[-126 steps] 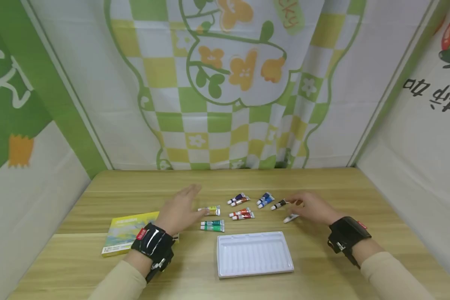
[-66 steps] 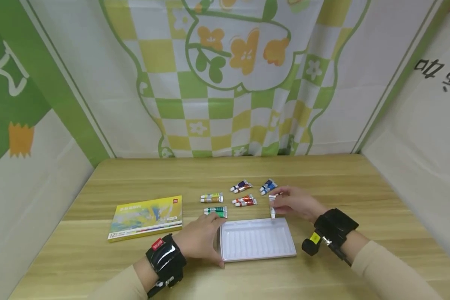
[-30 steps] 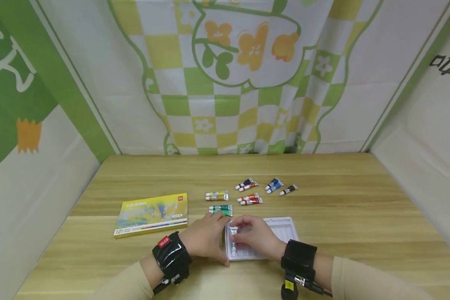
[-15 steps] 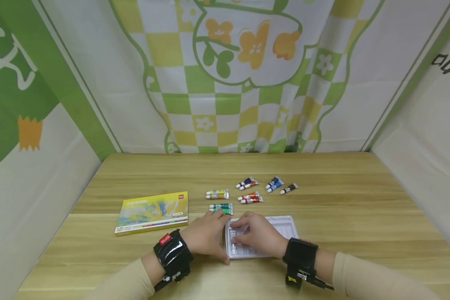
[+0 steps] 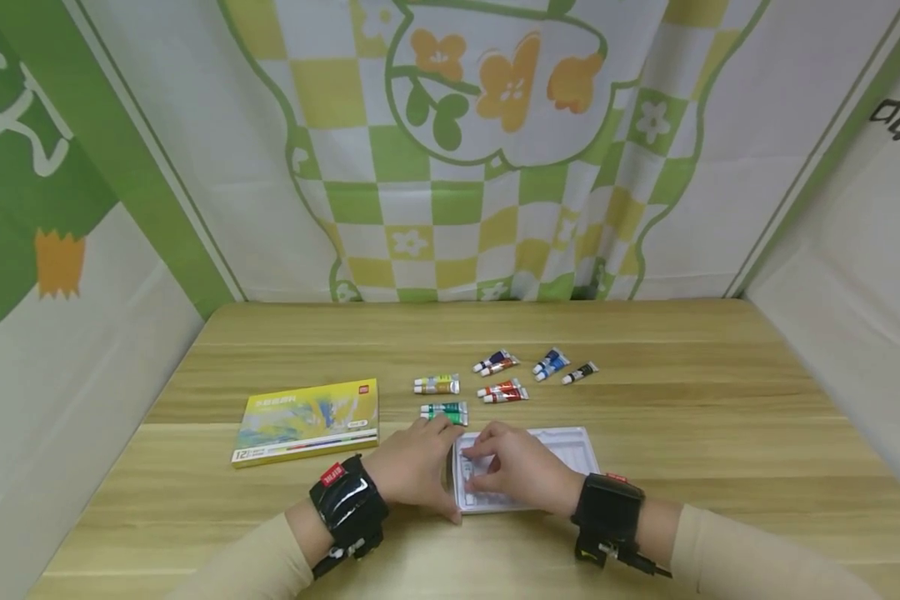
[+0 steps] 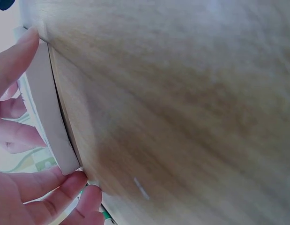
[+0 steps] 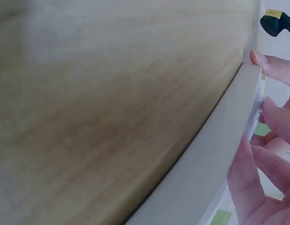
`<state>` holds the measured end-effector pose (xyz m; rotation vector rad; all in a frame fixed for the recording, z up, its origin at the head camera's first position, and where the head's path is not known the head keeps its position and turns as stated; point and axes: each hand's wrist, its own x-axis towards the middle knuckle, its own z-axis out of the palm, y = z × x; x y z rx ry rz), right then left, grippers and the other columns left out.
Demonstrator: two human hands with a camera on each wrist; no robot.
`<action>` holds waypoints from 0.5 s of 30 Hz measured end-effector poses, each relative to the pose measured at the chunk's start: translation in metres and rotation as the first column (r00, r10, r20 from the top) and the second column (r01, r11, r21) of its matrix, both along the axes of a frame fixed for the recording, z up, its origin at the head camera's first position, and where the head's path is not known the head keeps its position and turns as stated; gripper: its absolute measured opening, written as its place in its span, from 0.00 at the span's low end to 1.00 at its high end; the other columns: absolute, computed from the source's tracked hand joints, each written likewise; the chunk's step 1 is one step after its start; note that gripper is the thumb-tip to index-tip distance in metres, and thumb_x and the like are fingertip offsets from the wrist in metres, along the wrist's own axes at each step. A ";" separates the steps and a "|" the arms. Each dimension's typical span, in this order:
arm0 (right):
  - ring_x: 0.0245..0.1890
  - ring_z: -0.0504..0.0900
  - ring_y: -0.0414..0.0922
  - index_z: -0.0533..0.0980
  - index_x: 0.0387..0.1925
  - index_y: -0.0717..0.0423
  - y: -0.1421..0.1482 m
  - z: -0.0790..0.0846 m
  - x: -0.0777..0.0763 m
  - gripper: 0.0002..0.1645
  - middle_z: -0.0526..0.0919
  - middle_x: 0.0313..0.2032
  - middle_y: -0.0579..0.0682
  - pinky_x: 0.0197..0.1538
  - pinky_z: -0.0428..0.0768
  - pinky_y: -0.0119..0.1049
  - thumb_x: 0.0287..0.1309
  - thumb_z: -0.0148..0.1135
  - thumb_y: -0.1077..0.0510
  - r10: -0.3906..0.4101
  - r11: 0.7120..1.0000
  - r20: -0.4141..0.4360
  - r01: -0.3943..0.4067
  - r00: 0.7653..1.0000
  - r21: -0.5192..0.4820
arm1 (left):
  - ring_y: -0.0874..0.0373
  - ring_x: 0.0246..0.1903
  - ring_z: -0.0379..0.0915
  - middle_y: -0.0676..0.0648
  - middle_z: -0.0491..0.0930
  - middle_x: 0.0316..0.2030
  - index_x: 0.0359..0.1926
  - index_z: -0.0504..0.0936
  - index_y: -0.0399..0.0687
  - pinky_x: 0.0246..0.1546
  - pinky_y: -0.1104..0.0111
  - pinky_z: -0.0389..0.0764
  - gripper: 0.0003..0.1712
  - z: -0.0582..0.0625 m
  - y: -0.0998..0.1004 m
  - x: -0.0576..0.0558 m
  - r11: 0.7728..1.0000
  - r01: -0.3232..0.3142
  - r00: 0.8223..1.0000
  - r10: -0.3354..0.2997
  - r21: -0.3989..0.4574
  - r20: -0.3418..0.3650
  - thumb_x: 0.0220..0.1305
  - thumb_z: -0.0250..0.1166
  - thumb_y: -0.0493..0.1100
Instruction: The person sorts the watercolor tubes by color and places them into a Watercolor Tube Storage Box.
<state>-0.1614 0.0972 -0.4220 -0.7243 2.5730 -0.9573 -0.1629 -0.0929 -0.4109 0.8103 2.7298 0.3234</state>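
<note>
A white slotted tray lies near the table's front. My left hand grips its left end, thumb at the near corner and fingers at the far one. In the left wrist view the tray's side wall shows between that thumb and those fingers. Inside the leftmost slot lies a white-capped paint tube; my right hand reaches over the tray and holds this tube between thumb and fingertips. Green paint tubes lie just beyond my left fingertips. The right wrist view shows the tray wall with fingers along it.
Farther back lie yellow and ochre tubes, red ones, a purple and brown pair, blue ones and a black tube. A yellow paint box sits on the left. A patterned curtain hangs behind.
My right hand picked up the white tube at the right and brought it left into the tray's leftmost slot. My left hand moved from the yellow tubes to the tray's left end.
</note>
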 end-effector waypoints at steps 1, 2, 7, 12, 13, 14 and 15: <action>0.31 0.74 0.34 0.81 0.48 0.54 0.000 0.000 0.000 0.24 0.75 0.41 0.43 0.33 0.76 0.24 0.47 0.71 0.52 0.004 1.000 0.000 -0.004 1.000 0.004 | 0.51 0.51 0.68 0.46 0.70 0.56 0.64 0.67 0.44 0.49 0.57 0.78 0.62 0.001 0.000 0.000 1.000 -0.002 1.000 0.002 0.000 0.003 0.26 0.76 0.69; 0.30 0.74 0.33 0.81 0.48 0.54 0.000 0.001 0.000 0.24 0.75 0.41 0.43 0.32 0.76 0.24 0.47 0.71 0.52 0.008 1.000 0.002 -0.008 1.000 0.006 | 0.51 0.51 0.68 0.46 0.70 0.56 0.64 0.67 0.44 0.49 0.57 0.78 0.62 0.001 0.001 0.000 1.000 -0.003 1.000 0.003 0.000 0.005 0.26 0.76 0.69; 0.30 0.74 0.32 0.81 0.48 0.55 0.000 0.003 -0.001 0.25 0.75 0.41 0.43 0.32 0.76 0.24 0.47 0.71 0.52 0.023 1.000 0.002 -0.023 1.000 0.019 | 0.51 0.51 0.68 0.47 0.70 0.56 0.64 0.67 0.44 0.50 0.57 0.77 0.62 0.002 0.002 -0.001 1.000 -0.003 1.000 0.003 -0.008 0.016 0.27 0.76 0.69; 0.29 0.73 0.32 0.81 0.47 0.56 -0.002 0.004 -0.003 0.24 0.74 0.39 0.42 0.32 0.76 0.23 0.46 0.71 0.52 0.053 0.998 -0.027 -0.051 0.998 0.043 | 0.51 0.52 0.68 0.46 0.70 0.55 0.64 0.67 0.43 0.51 0.58 0.77 0.62 0.001 0.003 -0.003 1.000 0.004 1.000 -0.004 -0.015 0.013 0.26 0.76 0.69; 0.29 0.73 0.31 0.81 0.47 0.56 -0.002 0.004 -0.003 0.24 0.74 0.39 0.42 0.32 0.76 0.23 0.46 0.71 0.52 0.058 0.997 -0.031 -0.057 0.998 0.044 | 0.51 0.52 0.68 0.46 0.70 0.56 0.63 0.67 0.43 0.51 0.57 0.77 0.62 0.001 0.003 -0.003 1.000 0.005 1.000 -0.005 -0.015 0.013 0.26 0.76 0.69; 0.29 0.73 0.31 0.81 0.46 0.56 -0.002 0.004 -0.003 0.24 0.75 0.39 0.42 0.32 0.76 0.23 0.46 0.71 0.52 0.064 0.997 -0.036 -0.063 0.997 0.048 | 0.51 0.53 0.68 0.46 0.70 0.56 0.63 0.67 0.43 0.52 0.57 0.76 0.62 0.001 0.003 -0.003 1.000 0.007 1.000 -0.006 -0.015 0.013 0.26 0.76 0.69; 0.29 0.73 0.31 0.81 0.46 0.56 -0.002 0.003 -0.004 0.23 0.75 0.39 0.42 0.32 0.76 0.22 0.46 0.71 0.52 0.067 0.997 -0.035 -0.065 0.997 0.051 | 0.50 0.53 0.69 0.46 0.70 0.56 0.63 0.67 0.42 0.52 0.57 0.76 0.63 0.001 0.003 -0.003 1.000 0.007 1.000 -0.007 -0.014 0.013 0.26 0.76 0.69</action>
